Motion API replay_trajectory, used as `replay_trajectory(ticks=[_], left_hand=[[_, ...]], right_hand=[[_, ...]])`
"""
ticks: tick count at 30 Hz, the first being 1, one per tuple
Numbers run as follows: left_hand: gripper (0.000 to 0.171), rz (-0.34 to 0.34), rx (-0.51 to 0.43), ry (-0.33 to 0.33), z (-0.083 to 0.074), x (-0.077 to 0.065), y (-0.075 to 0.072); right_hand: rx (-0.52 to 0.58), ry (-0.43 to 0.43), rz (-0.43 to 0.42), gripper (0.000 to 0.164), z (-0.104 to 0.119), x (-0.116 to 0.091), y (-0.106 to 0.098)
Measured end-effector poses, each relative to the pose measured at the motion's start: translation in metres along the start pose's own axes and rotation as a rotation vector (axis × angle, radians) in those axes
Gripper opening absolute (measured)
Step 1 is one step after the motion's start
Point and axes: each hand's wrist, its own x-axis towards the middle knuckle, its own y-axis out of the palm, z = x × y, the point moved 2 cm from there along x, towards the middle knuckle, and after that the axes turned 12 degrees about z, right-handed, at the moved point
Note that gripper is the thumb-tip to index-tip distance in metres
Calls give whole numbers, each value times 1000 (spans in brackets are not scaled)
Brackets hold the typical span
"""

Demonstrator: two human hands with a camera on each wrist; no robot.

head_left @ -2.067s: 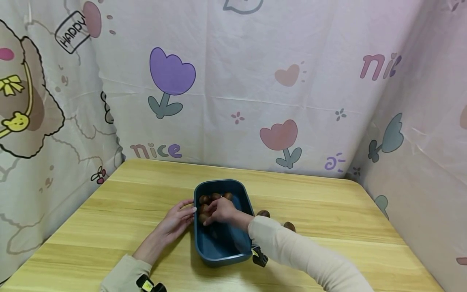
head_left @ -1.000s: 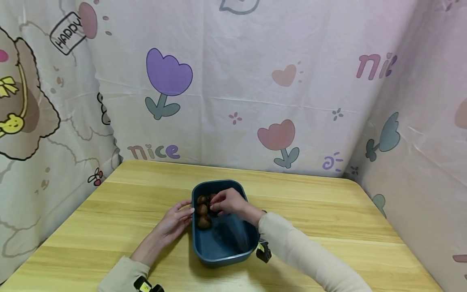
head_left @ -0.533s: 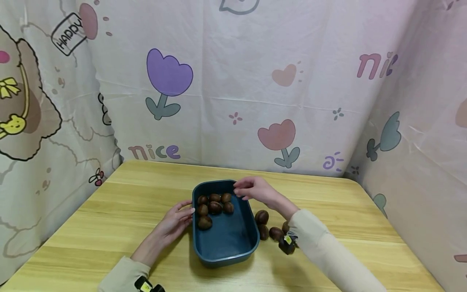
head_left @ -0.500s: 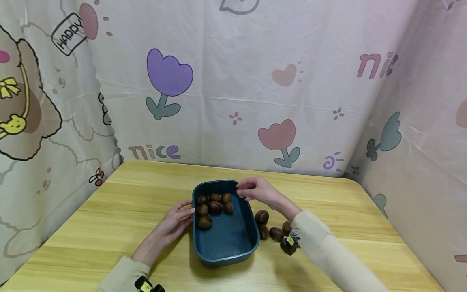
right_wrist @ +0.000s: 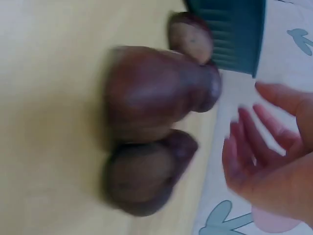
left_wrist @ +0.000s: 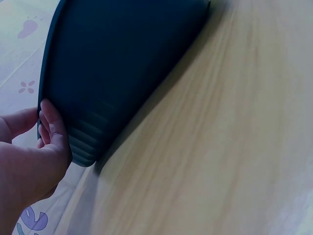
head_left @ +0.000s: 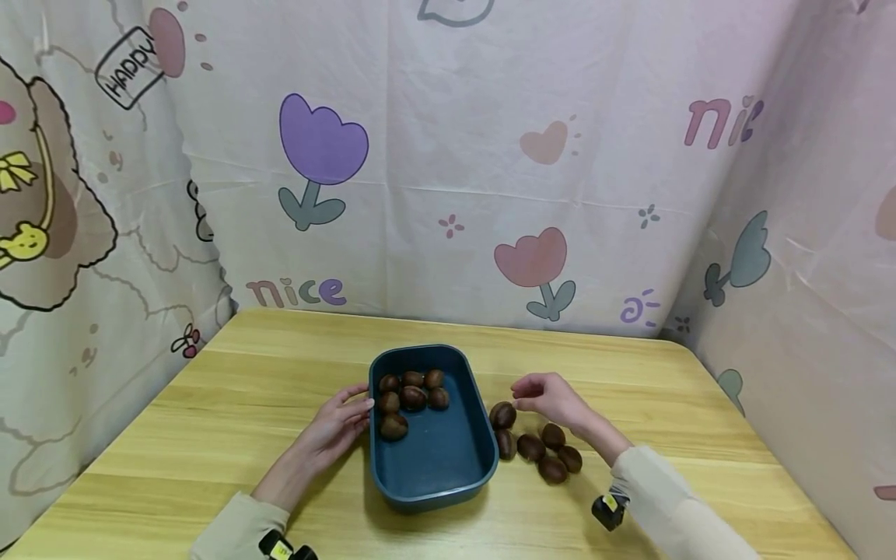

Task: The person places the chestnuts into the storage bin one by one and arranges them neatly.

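Observation:
In the head view, a dark blue rectangular box holds several brown chestnuts grouped toward its far left corner. My left hand rests against the box's left side, thumb near the rim. The left wrist view shows its fingers on the ridged outer wall. To the right of the box, my right hand reaches over the table with loosely bent fingers and nothing between them. Its fingertips are close to a chestnut beside the box's right wall.
More loose chestnuts lie on the wooden table right of the box, nearer the right sleeve. A printed curtain hangs behind the table and at both sides. Black cameras are strapped to the wrists.
My right hand has come up out of the box, leaving chestnuts there, and moved right over the table beside the loose ones. The left hand stays at the box's side.

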Motion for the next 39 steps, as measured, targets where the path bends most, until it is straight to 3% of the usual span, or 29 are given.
replay_trajectory(ticks=[5,16,39], left_hand=[[28,-3,8,2,0,1,0],[29,-11,14,-5,0,1,-1],[28,8,5,-4,0,1,-1]], right_hand=[[-30,101,-91,28,-15,-18,2],[-18,166,-110,38,-38,-45,3],[-60,248,-120,42,-47,-47,0]])
